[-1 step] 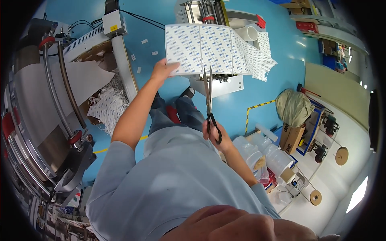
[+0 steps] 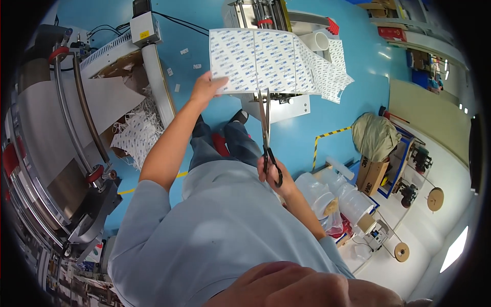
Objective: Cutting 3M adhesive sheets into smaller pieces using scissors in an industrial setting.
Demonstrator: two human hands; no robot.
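My left hand [image 2: 205, 88] pinches the near left corner of a wide white sheet [image 2: 232, 56] printed with rows of small blue marks. The sheet stretches away to the right and has vertical seam lines across it. In my right hand [image 2: 276, 175] is a pair of scissors [image 2: 265, 125] with black handles and long metal blades. The blades are spread a little, pointing away from me. Their tips lie at the sheet's near edge, by one of the seam lines; whether they touch it I cannot tell.
Beyond the sheet stands a roller machine [image 2: 258, 15], with a white tube [image 2: 314, 42] beside it. Another large roller machine [image 2: 76, 97] fills the left side, near a box of paper scraps [image 2: 137, 133]. At right are wrapped rolls [image 2: 353, 199], a cardboard box [image 2: 372, 175] and a covered bundle [image 2: 375, 137].
The sheet and my left hand have risen very slightly in the picture. The scissor tips sit a touch lower relative to the sheet, and both hands keep their hold.
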